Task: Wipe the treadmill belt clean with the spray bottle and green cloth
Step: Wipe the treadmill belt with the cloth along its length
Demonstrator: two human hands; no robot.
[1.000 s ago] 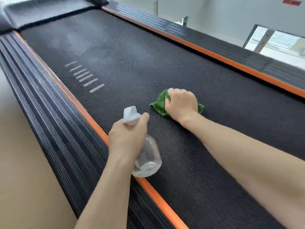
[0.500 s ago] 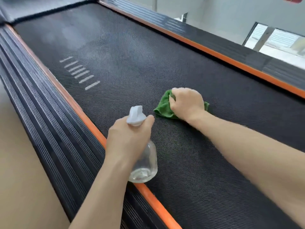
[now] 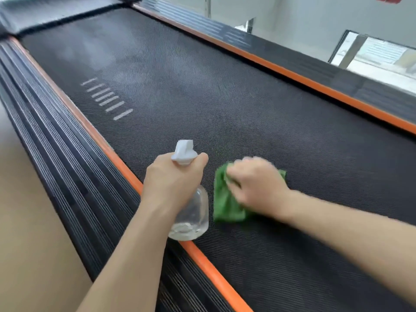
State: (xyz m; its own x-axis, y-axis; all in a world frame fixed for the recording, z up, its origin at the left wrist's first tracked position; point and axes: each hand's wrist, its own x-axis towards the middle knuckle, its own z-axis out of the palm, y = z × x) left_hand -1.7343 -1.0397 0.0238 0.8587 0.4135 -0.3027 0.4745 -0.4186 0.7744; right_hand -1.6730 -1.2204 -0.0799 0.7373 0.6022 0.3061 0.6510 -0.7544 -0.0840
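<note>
Green cloth (image 3: 226,199) flat on the black treadmill belt (image 3: 225,97), pinned under the blurred right hand (image 3: 256,185), its grip pressed down on it, cloth spilling toward 7 o'clock, left hand (image 3: 173,176) wrapped around clear spray bottle (image 3: 191,212) at 9 o'clock, over the orange side strip (image 3: 202,262).

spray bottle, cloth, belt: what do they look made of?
Spray bottle: clear body, likely plastic though glass can't be ruled out; you see through it. Its white nozzle head looks like matte plastic.
Green cloth: soft fabric, possibly microfibre; it crumples under the right hand.
Treadmill belt: black, matte, fine woven-looking texture, probably rubberised.
</note>
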